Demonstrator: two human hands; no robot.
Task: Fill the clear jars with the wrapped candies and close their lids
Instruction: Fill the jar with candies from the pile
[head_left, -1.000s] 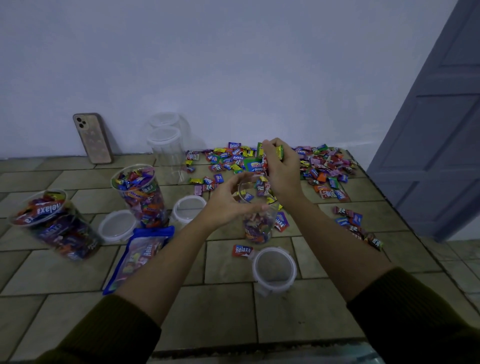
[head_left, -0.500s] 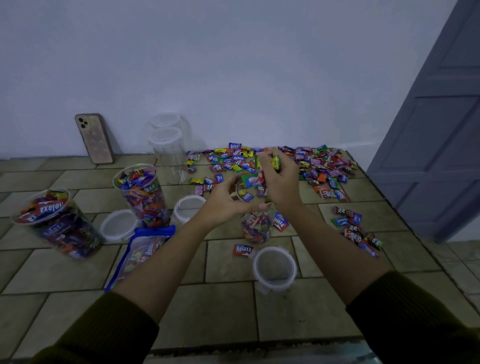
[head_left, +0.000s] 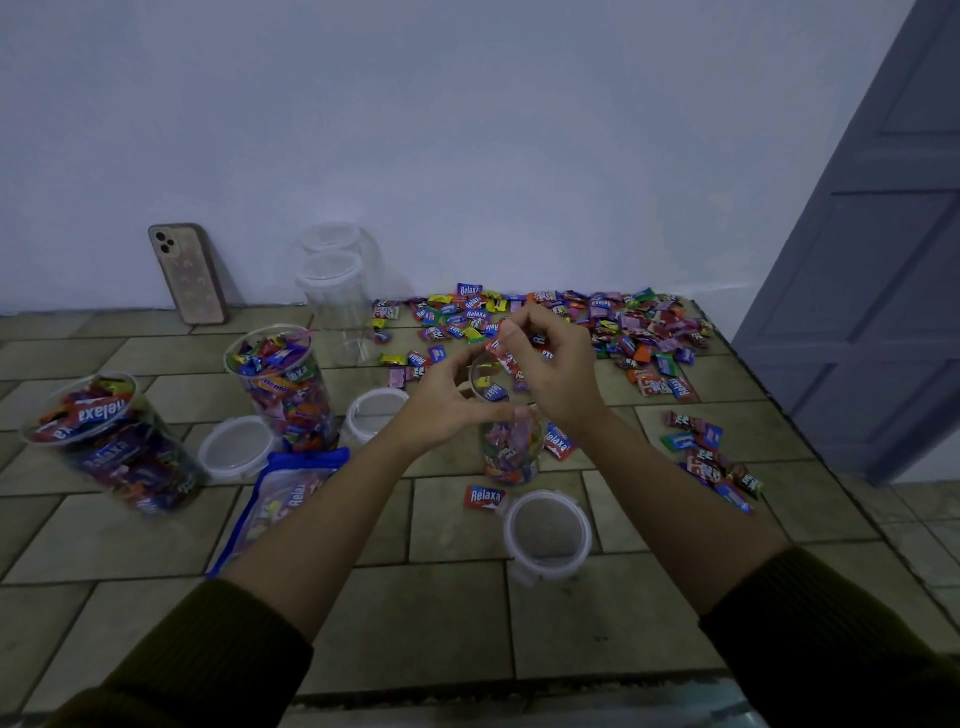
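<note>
Half-filled clear jar (head_left: 511, 447) upright at centre, open. Its lid (head_left: 546, 532) lies flat at 6 o'clock, just beside. Two full jars, unlidded: one (head_left: 285, 387) at 9 o'clock, one (head_left: 111, 441) further out, tilted. Two empty jars (head_left: 337, 301) at 11 o'clock. Loose wrapped candies (head_left: 623, 332) heaped from 12 to 2 o'clock.

The left hand (head_left: 447, 402) and right hand (head_left: 553, 371) are covering the upper part of the jar (head_left: 511, 452) between them, so its rim is showing only in part. Whether the right hand is gripping any candy is unclear. At 9 o'clock the leaning full jar (head_left: 111, 441) is blurring. The sleeves (head_left: 197, 660) are running off the bottom edge, and the door (head_left: 883, 270) off the right.
</note>
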